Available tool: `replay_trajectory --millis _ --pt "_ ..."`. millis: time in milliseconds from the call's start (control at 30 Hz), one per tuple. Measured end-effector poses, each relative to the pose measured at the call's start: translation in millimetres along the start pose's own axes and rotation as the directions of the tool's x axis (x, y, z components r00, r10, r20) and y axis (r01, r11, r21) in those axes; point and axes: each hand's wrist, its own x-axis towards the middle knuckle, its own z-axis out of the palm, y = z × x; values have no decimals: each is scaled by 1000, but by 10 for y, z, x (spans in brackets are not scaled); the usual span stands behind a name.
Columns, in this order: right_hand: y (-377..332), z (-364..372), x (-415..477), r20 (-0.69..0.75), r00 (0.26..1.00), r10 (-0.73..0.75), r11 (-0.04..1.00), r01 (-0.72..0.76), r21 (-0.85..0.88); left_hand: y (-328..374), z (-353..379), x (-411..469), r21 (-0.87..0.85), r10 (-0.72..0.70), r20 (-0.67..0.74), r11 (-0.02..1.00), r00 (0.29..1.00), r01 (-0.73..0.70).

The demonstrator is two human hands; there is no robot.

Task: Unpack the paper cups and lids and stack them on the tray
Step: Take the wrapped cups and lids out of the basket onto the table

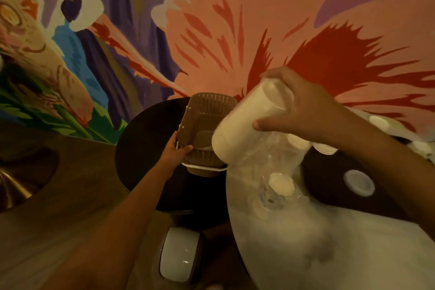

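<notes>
My right hand (303, 106) grips a long stack of white paper cups (247, 125), held tilted above the table with its lower end near the brown perforated tray (207, 110). Clear plastic wrapping (275, 172) hangs below the stack, with a white cup (281, 186) inside it. My left hand (175, 150) holds the tray's near left rim. The tray rests on a round dark table (146, 139). A white lid (359, 182) lies on the dark surface under my right forearm. More white lids (324, 148) lie behind the wrapping.
A pale round table top (329, 242) fills the lower right. A white and dark device (179, 256) sits low in the middle. A colourful flower mural (235, 30) covers the wall behind. Wooden floor (58, 207) is at left.
</notes>
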Motion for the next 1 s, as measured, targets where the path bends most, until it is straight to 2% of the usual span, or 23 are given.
replay_trajectory --millis 167,400,600,700,867,1000 --pt "73 -53 -574 114 991 68 997 -71 19 -68 -20 67 -27 13 8 1000 1000 -13" --pt "403 328 -1004 239 961 139 989 -121 -91 -149 28 104 -89 26 -50 996 998 -30" --pt "645 856 -1259 327 924 200 966 -130 -223 -139 -26 148 -54 16 -19 998 1000 -17" --pt "772 1065 -1369 313 924 219 952 -132 -276 -127 -64 166 -42 11 -3 999 1000 -11" --pt "846 1099 -1408 284 932 224 954 -150 -260 -131 -48 128 -54 25 0 998 1000 -25" --pt "697 979 -1351 270 939 215 917 -99 -386 -132 -49 120 -56 40 11 998 999 -40"
